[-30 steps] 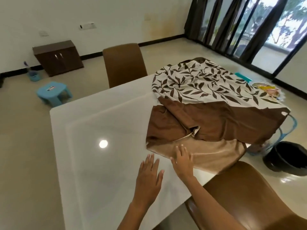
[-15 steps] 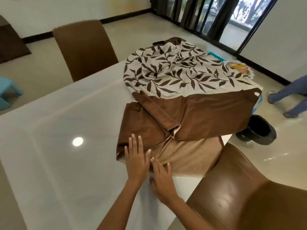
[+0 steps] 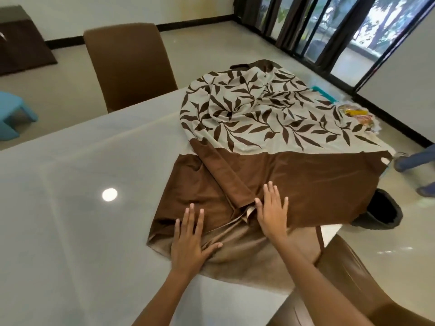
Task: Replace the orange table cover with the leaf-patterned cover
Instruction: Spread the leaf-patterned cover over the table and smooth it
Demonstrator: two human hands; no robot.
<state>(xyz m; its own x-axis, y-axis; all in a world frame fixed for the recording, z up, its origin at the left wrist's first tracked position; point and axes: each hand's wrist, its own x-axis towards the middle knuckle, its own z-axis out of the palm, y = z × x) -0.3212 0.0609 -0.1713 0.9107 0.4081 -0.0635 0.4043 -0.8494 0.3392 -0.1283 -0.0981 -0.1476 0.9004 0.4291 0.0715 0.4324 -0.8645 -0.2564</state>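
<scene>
The leaf-patterned cover (image 3: pixel 263 118) lies bunched on the right half of the white glossy table (image 3: pixel 77 208). It has a beige field with brown leaves, a wide brown border and a tan underside showing at the near edge. My left hand (image 3: pixel 190 241) lies flat with spread fingers on the cover's near left corner. My right hand (image 3: pixel 273 210) presses flat on the brown border, just right of a folded ridge. No orange cover is in view.
A brown chair (image 3: pixel 128 64) stands at the table's far side and another brown chair (image 3: pixel 367 278) at my near right. A black bucket (image 3: pixel 383 210), someone's legs (image 3: pixel 416 161) and a blue stool (image 3: pixel 11 116) are on the floor.
Both hands have moved forward from the bare table edge onto the cover and spread apart, the right hand now further up on the brown border. The camera has come closer.
</scene>
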